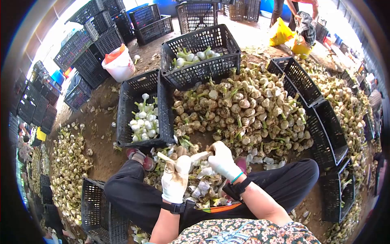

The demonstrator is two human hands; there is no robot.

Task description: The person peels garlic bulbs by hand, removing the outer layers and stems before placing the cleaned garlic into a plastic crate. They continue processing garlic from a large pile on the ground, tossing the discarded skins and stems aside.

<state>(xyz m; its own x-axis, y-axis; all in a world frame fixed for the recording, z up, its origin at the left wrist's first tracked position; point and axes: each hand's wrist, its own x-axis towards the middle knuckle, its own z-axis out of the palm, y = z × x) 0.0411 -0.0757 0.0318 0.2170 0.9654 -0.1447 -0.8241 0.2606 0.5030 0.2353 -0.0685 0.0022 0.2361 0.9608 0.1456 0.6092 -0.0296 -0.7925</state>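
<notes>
My left hand (174,184), in a soiled white glove, is closed around a white garlic bulb (183,164) whose cut stem points to the left. A pale strip of garlic skin (200,156) stretches from beside the bulb to my right hand (223,159), also gloved, with its fingers pinched on the strip's end. Loose garlic skins (202,188) lie heaped below both hands, between my legs. Just beyond my hands spreads a big pile of unpeeled garlic bulbs (243,106), with dirty skins and short stems.
A black crate (122,122) of white bulbs stands ahead to the left, another crate (201,75) with some bulbs behind it. Black crates (330,134) border the pile's right side. A white bucket (118,70) is at back left. Another person (302,20) works at back right.
</notes>
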